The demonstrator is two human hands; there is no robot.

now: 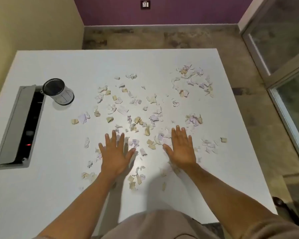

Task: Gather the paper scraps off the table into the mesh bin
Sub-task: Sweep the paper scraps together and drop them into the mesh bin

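Several torn paper scraps (138,121), white, lilac and tan, lie scattered over the middle and right of the white table (62,178). A denser cluster of scraps (192,81) sits at the far right. The mesh bin (59,92), a small dark cylinder, stands upright at the left, apart from the scraps. My left hand (116,152) is spread flat, palm down, over scraps near the table's front middle. My right hand (181,149) is also flat with fingers straight, a short way to the right, among scraps. Neither hand holds anything.
An open grey cable box (16,128) with a raised lid is set into the table at the left, right beside the bin. The table's right edge drops to a stone floor (248,118); a glass door frame (283,75) stands further right.
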